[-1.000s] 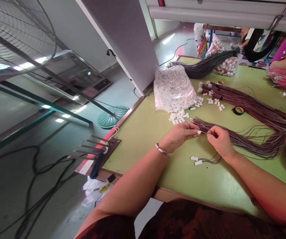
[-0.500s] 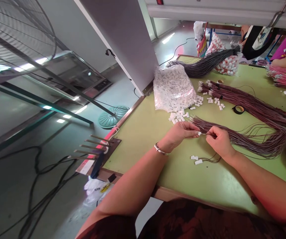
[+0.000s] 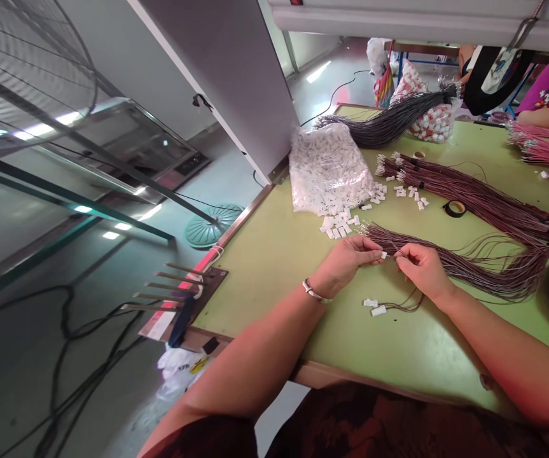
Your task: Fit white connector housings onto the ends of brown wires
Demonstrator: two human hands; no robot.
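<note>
Over the green worktop [image 3: 264,267], the left hand [image 3: 350,257] pinches a small white connector [image 3: 384,255], and the right hand [image 3: 423,270] pinches a thin dark wire [image 3: 392,256] just beside it; whether the wire enters the connector, I cannot tell. Two wired connectors [image 3: 378,312] lie on the worktop near the right hand, while loose connectors [image 3: 338,227] lie beyond the left hand, beside a plastic bag [image 3: 331,168]

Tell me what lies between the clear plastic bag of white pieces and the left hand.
A loose cluster of small white pieces lies on the green tabletop between bag and left hand, in the head view.
</note>
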